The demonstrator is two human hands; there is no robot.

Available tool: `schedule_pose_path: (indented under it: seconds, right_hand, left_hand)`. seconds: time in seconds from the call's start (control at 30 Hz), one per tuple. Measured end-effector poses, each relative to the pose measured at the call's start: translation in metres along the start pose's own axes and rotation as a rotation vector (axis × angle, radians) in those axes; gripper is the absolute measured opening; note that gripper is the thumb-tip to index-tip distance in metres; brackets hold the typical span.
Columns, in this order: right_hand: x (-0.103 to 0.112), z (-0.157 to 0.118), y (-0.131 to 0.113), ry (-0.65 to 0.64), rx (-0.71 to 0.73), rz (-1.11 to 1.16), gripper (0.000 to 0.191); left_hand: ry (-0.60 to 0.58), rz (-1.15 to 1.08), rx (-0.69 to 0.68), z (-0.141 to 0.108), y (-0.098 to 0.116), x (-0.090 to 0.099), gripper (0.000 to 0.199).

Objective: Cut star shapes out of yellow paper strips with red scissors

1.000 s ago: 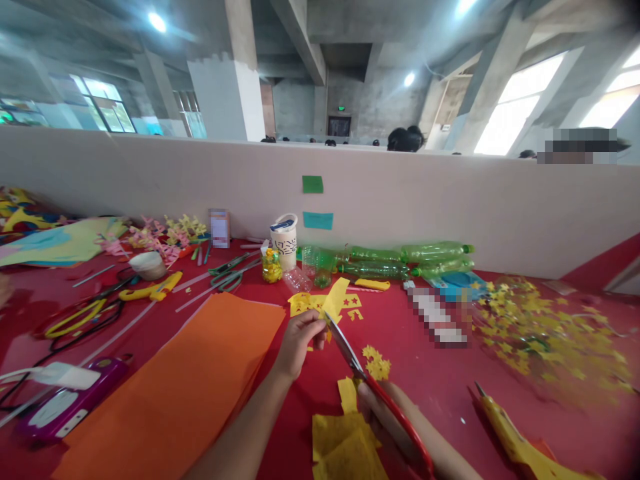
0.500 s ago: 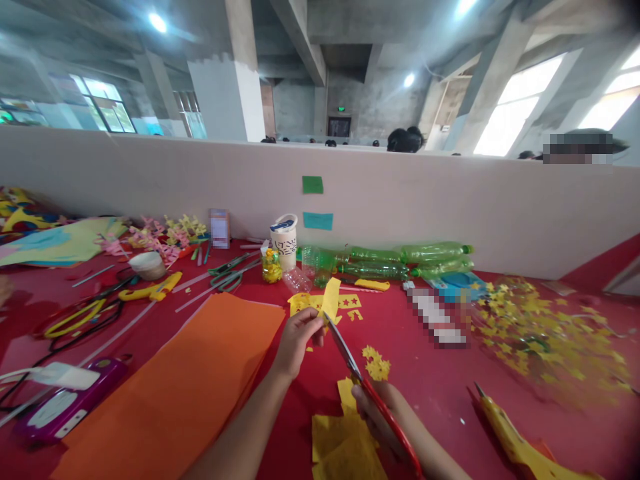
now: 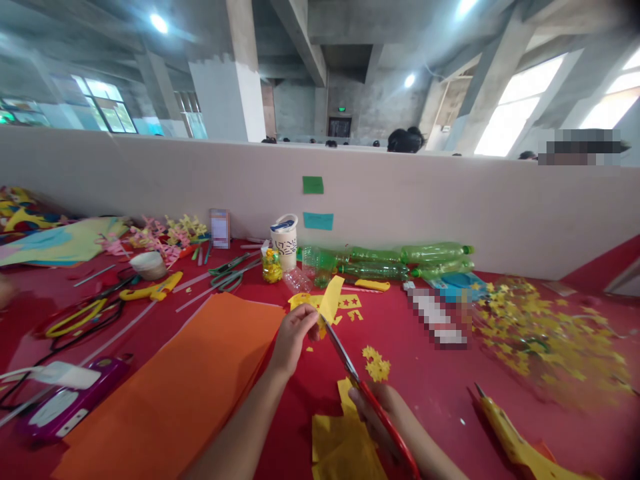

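Head camera: the near end of the yellow strip (image 3: 332, 299) is lost among the fingertips of the left hand (image 3: 294, 337), which pinches it just to the right of the far right corner of the orange sheets (image 3: 180, 373). The right hand (image 3: 393, 403), to the right of those sheets, is closed around the red-handled scissors (image 3: 370, 398); most of its fingers are hidden behind the handle, whose lower end is cut off or lost near the bottom edge. The scissors' tip meets the strip close to the left fingertips, but whether the blades bite into it is too small to tell.

The strip stands tilted, its long axis running up and slightly rightward, its free end pointing away from the person. The scissors lie on a slant, tip away and leftward, towards the orange sheets' far right corner.

Right of the orange sheets are also the yellow sheets (image 3: 345, 443), cut off by the bottom edge, and a heap of yellow stars (image 3: 376, 365) whose separate pieces blur together. The left forearm covers part of the orange sheets' near right side.
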State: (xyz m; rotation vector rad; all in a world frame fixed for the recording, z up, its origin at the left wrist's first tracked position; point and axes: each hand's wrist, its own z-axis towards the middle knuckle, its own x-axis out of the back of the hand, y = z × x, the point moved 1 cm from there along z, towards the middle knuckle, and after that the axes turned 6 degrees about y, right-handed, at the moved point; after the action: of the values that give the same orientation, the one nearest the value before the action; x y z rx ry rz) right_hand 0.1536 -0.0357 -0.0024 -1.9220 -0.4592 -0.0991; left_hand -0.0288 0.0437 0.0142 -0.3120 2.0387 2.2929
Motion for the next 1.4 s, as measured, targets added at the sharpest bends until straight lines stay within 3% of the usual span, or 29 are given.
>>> schedule_pose_path:
  seconds: [0.27,0.47,0.57,0.73,1.03,1.2,1.4]
  right_hand:
    - [0.012,0.004,0.005,-0.106,0.123,-0.145,0.046]
    - [0.018,0.004,-0.001,-0.166,0.157,-0.188,0.045]
    - [0.017,0.004,0.001,-0.125,0.108,-0.113,0.047]
    - [0.011,0.008,0.008,-0.015,0.084,-0.077,0.048]
    - [0.009,0.012,0.008,0.129,0.227,-0.303,0.041]
    - [0.008,0.01,0.008,0.078,0.197,-0.174,0.043]
    - [0.006,0.001,0.005,-0.071,0.026,0.103,0.054]
  left_hand:
    - [-0.035,-0.18,0.215,0.009,-0.009,0.01,0.021]
    - [-0.042,-0.19,0.237,0.011,-0.01,0.016,0.013]
    - [-0.078,-0.201,0.25,0.009,-0.005,0.014,0.013]
    - [-0.263,-0.142,0.214,0.002,0.002,0.004,0.018]
    - [-0.172,-0.204,0.22,0.001,-0.006,0.0,0.01]
    - [-0.136,-0.216,0.174,0.002,0.0,0.002,0.012]
    - [-0.1,0.057,-0.007,0.002,0.007,0.003,0.021]
